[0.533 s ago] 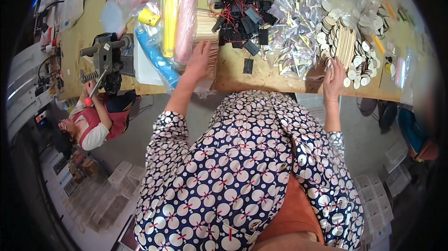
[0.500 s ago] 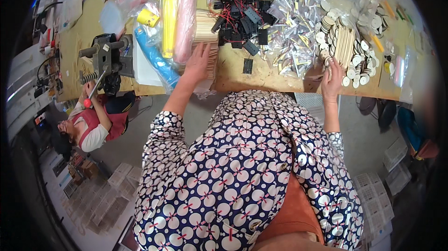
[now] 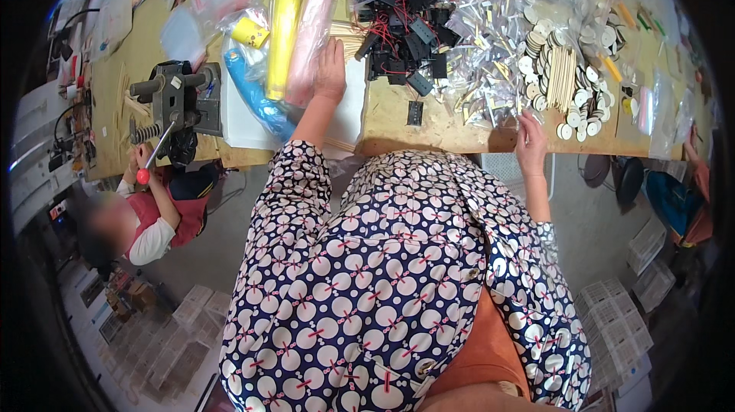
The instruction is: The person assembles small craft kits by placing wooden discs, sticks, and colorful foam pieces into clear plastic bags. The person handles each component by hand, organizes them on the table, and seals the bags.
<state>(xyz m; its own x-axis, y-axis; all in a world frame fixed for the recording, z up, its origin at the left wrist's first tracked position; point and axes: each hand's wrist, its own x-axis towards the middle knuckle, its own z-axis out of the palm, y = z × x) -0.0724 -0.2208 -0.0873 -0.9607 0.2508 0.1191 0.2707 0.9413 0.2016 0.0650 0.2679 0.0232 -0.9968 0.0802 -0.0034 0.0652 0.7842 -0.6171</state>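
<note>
My left hand (image 3: 331, 75) lies with its fingers stretched out beside a pink roll (image 3: 312, 37) in clear plastic. Its fingertips reach the thin wooden sticks (image 3: 349, 31), partly hidden behind the hand. A white sheet or tray (image 3: 351, 109) shows below them. At the table's front edge, my right hand (image 3: 531, 150) is loosely curved, its fingers apart and nothing visible in them. It is nearest the pile of small clear packets (image 3: 486, 60). Just beyond it, a row of wooden sticks (image 3: 562, 79) rests on pale round discs (image 3: 588, 115).
Black battery boxes with red wires (image 3: 406, 37) are heaped mid-table, one lone box (image 3: 415, 113) nearer me. Yellow (image 3: 284, 29) and blue (image 3: 256, 94) rolls lie left. Beyond them stands a metal lever press (image 3: 178, 102), with another person (image 3: 164, 209) beside it.
My left hand has moved away from me, and the sticks by it have shifted, uncovering more white surface. My right hand has drawn back slightly from the discs towards the table edge.
</note>
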